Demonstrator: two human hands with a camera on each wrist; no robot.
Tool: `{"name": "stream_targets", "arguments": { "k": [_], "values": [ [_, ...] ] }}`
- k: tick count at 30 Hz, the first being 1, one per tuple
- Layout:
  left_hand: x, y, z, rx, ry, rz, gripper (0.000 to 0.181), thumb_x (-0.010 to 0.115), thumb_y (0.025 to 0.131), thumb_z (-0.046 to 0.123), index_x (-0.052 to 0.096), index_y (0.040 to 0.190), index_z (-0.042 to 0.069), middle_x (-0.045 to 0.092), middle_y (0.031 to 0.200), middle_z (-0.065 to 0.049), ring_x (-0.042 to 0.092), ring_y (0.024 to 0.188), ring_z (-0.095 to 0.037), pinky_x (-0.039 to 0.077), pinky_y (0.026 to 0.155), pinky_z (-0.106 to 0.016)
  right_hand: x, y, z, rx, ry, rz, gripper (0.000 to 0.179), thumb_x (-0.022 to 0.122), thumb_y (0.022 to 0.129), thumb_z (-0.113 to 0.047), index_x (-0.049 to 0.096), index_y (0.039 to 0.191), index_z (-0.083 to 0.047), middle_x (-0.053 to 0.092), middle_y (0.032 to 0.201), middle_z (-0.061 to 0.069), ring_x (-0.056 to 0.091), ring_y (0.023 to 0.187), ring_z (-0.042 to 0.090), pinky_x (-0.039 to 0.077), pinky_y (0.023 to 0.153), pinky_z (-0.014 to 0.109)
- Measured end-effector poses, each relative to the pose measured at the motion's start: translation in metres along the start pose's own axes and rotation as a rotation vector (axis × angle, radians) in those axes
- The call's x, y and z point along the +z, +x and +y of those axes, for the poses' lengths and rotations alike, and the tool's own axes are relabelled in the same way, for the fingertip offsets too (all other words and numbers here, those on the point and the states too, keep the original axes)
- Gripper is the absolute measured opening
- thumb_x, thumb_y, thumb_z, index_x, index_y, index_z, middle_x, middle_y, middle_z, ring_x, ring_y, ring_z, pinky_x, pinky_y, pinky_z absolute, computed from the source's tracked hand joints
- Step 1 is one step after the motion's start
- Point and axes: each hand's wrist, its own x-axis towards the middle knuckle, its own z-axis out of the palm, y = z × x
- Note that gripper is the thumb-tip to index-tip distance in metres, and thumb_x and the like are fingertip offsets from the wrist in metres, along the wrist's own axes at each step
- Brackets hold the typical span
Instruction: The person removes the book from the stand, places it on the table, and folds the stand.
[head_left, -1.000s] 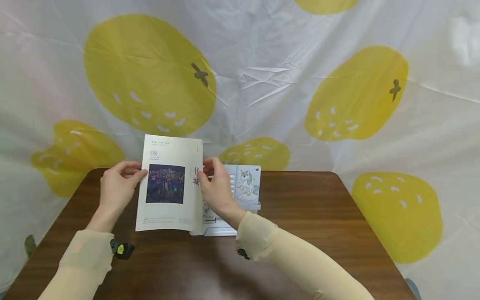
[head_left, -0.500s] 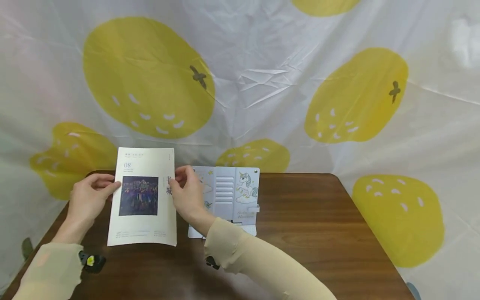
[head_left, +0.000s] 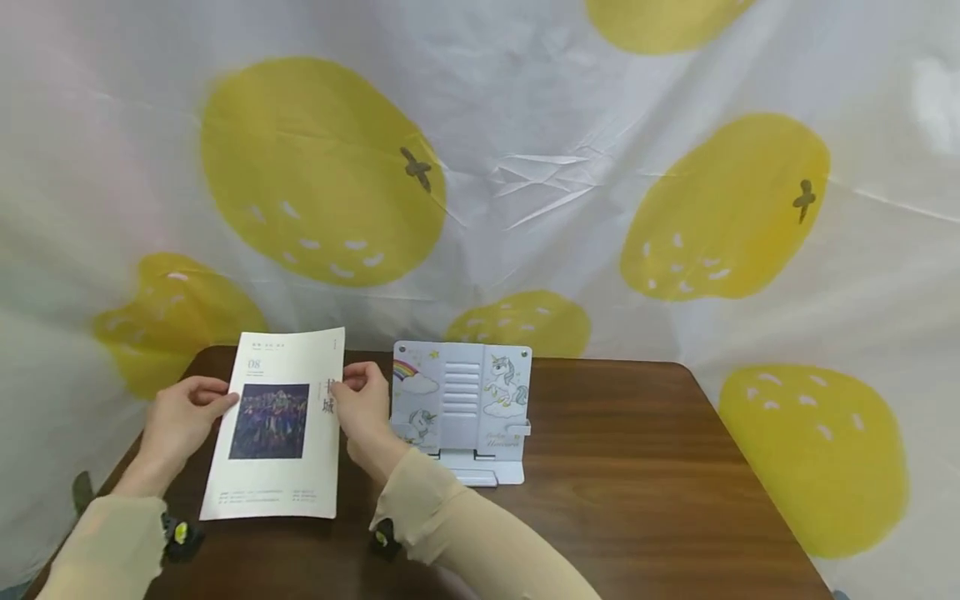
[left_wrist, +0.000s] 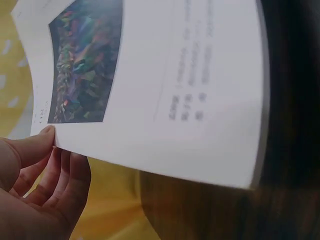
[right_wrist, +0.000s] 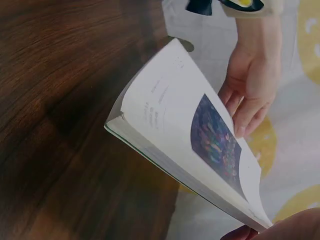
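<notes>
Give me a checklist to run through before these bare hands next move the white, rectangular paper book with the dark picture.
1. Left hand pinching the book: ok.
2. Right hand pinching the opposite edge: ok.
3. Book lifted off the brown wooden table: ok.
4. White, unicorn-printed, rectangular stand propped open: ok.
5. Book clear of the stand: ok, held apart to its left.
6. Stand's lower left corner unobstructed: cannot tell, the right arm hides it.
</notes>
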Motion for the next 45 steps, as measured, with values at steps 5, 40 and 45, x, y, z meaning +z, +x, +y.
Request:
{"name": "stream_targets", "arguments": {
  "k": [5,40,45],
  "values": [
    [0.008,0.004,-0.009,0.003,0.03,-0.011,0.031,0.066,0.095,0.016,0.061,0.114,-0.008,0.064,0.095,-0.021,0.06,0.08,-0.03,0.045,0.058,-0.03,0.005,0.007,0.019,0.084,0.078,0.072,0.018,0.063,0.084,0.009,0.058,0.093,-0.006,0.052,0.076,0.003,0.054,0.065,0.017,0.041,0.054,0.025],
    [0.023,0.008,-0.073,-0.186,0.04,-0.04,0.03,0.059,0.095,0.008,0.058,0.117,-0.012,0.063,0.1,-0.027,0.062,0.084,-0.033,0.048,0.062,-0.037,0.021,0.008,0.08,0.226,0.133,0.121,0.012,0.063,0.082,0.007,0.069,0.09,0.001,0.063,0.08,0.008,0.059,0.072,0.02,0.047,0.064,0.03],
    [0.024,0.012,-0.075,-0.16,0.055,-0.113,0.03,0.057,0.092,0.001,0.057,0.118,-0.015,0.062,0.101,-0.029,0.06,0.087,-0.035,0.048,0.068,-0.044,0.02,0.013,0.079,0.226,-0.001,0.181,0.011,0.066,0.08,0.006,0.073,0.085,-0.002,0.062,0.077,0.004,0.057,0.067,0.018,0.045,0.056,0.028]
  ]
}}
